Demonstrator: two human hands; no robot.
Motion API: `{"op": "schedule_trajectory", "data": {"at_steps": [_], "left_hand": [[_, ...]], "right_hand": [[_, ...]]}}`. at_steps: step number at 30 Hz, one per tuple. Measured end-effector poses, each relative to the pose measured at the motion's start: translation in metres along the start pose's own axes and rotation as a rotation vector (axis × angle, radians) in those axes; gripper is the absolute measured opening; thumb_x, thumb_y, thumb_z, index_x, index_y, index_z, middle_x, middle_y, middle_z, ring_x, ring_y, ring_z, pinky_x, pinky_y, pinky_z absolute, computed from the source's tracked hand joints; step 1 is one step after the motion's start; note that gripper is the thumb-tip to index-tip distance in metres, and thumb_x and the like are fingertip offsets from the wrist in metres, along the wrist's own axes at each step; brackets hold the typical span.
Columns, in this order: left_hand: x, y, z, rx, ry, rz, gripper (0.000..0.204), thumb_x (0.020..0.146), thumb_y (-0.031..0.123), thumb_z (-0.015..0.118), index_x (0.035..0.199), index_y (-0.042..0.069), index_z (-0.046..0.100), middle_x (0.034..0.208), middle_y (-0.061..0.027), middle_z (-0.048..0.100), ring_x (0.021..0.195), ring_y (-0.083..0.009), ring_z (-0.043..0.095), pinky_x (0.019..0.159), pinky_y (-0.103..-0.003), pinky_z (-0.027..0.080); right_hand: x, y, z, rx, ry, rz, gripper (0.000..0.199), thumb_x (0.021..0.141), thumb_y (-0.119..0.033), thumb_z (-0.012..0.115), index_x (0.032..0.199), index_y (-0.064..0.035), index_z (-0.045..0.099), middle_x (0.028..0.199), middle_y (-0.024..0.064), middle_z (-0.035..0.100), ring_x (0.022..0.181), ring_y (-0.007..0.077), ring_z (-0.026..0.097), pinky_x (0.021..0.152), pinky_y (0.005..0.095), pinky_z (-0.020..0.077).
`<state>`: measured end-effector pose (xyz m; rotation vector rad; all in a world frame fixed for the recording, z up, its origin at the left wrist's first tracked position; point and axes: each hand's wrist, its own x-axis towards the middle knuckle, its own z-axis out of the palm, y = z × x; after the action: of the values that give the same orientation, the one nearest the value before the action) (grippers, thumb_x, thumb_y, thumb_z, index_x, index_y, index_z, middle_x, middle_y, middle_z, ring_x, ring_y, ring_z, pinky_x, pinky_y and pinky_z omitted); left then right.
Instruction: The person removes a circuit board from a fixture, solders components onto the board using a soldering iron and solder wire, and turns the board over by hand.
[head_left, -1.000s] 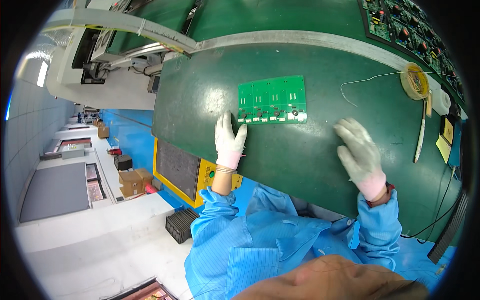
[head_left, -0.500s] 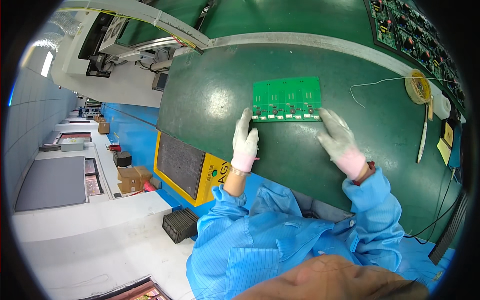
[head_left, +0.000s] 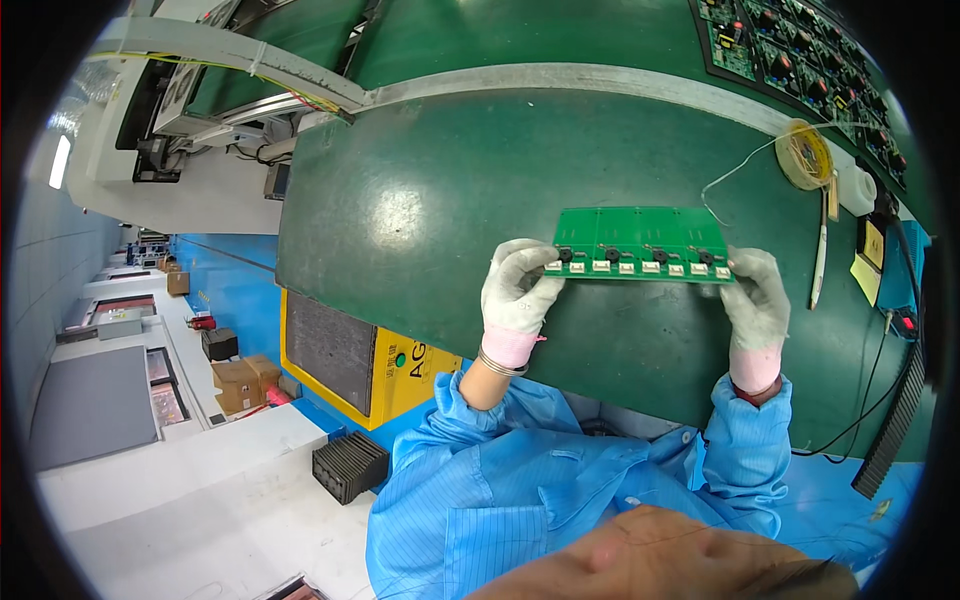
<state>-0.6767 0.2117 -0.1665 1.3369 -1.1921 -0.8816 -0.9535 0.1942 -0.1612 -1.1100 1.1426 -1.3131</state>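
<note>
From the person's head, a wide fisheye camera looks steeply down at close range onto the smooth dark-green worktop [head_left: 430, 170], with the white-gloved hands, left [head_left: 513, 295] and right [head_left: 757, 303], within near view. The striped light-blue fabric jacket [head_left: 510, 470] enters from below, while the left side reaches far across the room, straight edges bending outward.

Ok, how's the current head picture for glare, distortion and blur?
Head view: a bright glare patch sits on the green worktop, left of the green circuit board and clear of it; head view: the fisheye bends the pale rail into an arc, with black at the picture's corners; head view: no obvious motion blur on the board, its white connectors being individually distinguishable.
</note>
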Motion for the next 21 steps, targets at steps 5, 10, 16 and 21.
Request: {"op": "schedule_trajectory", "data": {"at_steps": [5,10,16,21], "left_hand": [[-0.004,-0.002,0.016,-0.023,-0.111,0.106,0.028,0.072,-0.002,0.07,0.099,-0.001,0.063,0.109,-0.0106,0.059,0.09,-0.0201,0.06,0.083,-0.028,0.049],[-0.013,0.0,0.027,-0.135,-0.2,0.092,0.027,0.07,-0.002,0.071,0.096,0.0,0.063,0.106,-0.012,0.063,0.092,-0.0221,0.061,0.082,-0.029,0.049],[-0.024,0.001,0.028,-0.117,-0.231,0.121,0.027,0.069,-0.001,0.07,0.096,0.0,0.063,0.106,-0.0132,0.064,0.094,-0.0233,0.061,0.082,-0.03,0.05],[-0.029,0.002,0.022,-0.07,-0.239,0.146,0.03,0.069,-0.001,0.07,0.099,0.0,0.063,0.108,-0.0138,0.063,0.094,-0.0235,0.061,0.082,-0.031,0.05]], "right_hand": [[-0.005,0.009,-0.027,-0.132,0.024,-0.274,0.019,0.078,-0.004,0.065,0.096,-0.0038,0.059,0.108,0.0114,0.054,0.096,0.0215,0.053,0.095,0.033,0.0414],[-0.015,0.011,-0.042,-0.093,0.058,-0.27,0.018,0.079,-0.009,0.068,0.093,-0.0046,0.058,0.113,0.0129,0.054,0.1,0.0238,0.052,0.095,0.0349,0.041],[-0.015,0.011,-0.036,-0.167,0.036,-0.236,0.031,0.082,-0.023,0.071,0.104,-0.004,0.06,0.125,0.0157,0.052,0.111,0.0281,0.051,0.098,0.0384,0.0387],[-0.013,0.014,-0.033,-0.238,-0.063,-0.209,0.039,0.08,-0.025,0.071,0.111,-0.0023,0.061,0.126,0.0178,0.054,0.112,0.0285,0.052,0.096,0.0372,0.0405]]}}
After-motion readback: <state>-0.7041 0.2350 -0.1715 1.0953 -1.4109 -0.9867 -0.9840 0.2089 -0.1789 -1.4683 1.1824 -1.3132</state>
